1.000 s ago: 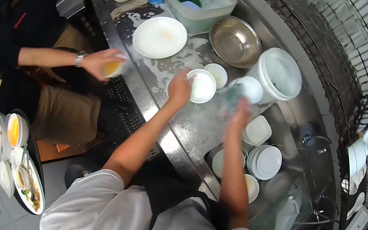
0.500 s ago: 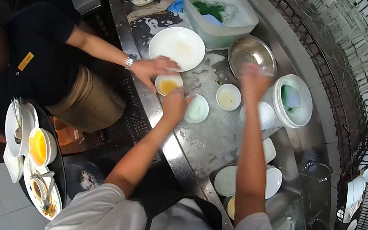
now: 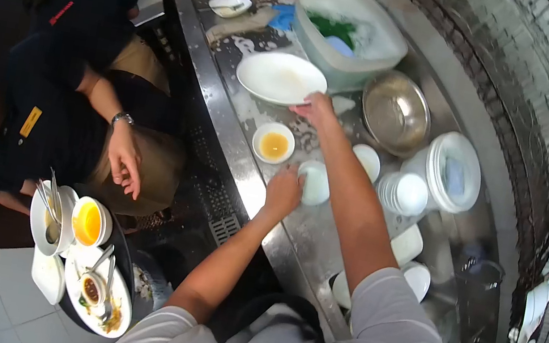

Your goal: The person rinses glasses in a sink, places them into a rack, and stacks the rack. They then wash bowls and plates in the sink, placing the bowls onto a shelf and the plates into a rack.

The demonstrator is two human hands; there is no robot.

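Plate [image 3: 280,77] lies on the wet steel counter [image 3: 308,229] before the soapy tub [image 3: 346,33], its near rim pinched in the right hand [image 3: 314,110]. Left hand [image 3: 283,191] is closed on a small cup [image 3: 315,182], just below a sauce bowl [image 3: 273,143]. Co-worker's hand [image 3: 124,160] hangs off the counter, above a tray [image 3: 127,278] of dirty dishes.

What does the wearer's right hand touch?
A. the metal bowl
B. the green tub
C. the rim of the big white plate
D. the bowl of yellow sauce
C: the right hand grips the near rim of the plate, while the left hand holds a small bowl.
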